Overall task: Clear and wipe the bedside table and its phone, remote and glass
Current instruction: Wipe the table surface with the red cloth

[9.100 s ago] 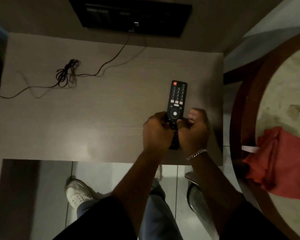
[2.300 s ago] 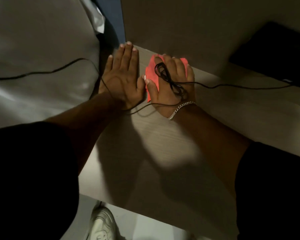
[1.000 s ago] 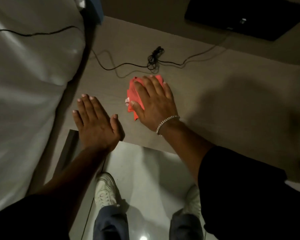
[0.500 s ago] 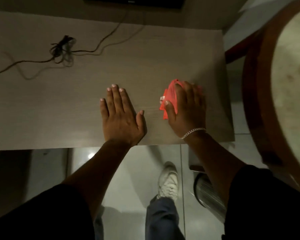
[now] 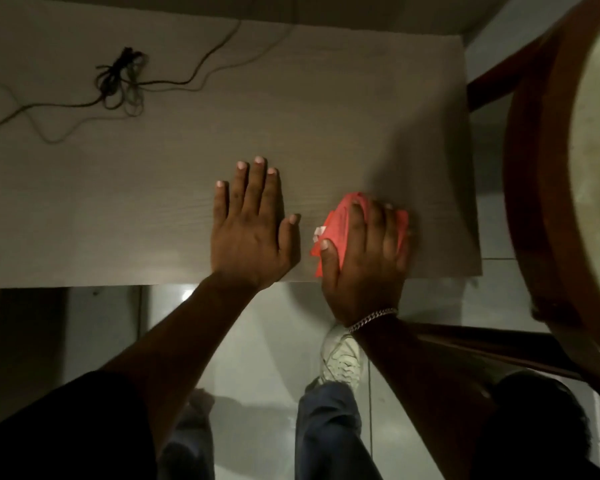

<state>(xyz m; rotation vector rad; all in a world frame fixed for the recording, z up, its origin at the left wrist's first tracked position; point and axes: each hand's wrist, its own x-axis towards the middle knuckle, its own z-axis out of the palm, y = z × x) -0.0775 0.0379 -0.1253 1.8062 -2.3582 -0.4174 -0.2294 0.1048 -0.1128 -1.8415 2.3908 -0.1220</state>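
1. At the near edge of the bedside table (image 5: 326, 116), the right hand (image 5: 364, 258) lies palm down on a red cloth (image 5: 340, 223), fingers spread flat over it and thumb curled against its left edge. The cloth is pinned to the wood by pressure, not pinched, and its lower tip reaches the table's front edge.
2. Just beside it, to the left, the left hand (image 5: 250, 233) rests flat and empty, fingers straight and pointing away from the body; it looks to be bracing.
3. Beyond both hands the tabletop runs bare. The cloth sits in the near right corner region, so most of the table's length lies to its left and away from the person. Its long axis goes left to right across the view.
4. At the far left, a black cable (image 5: 125, 81) lies in a bundled knot with loose runs trailing off. It is well apart from the cloth and closer to the left hand.
5. Phone, remote and glass are not in view, so their whereabouts cannot be told.
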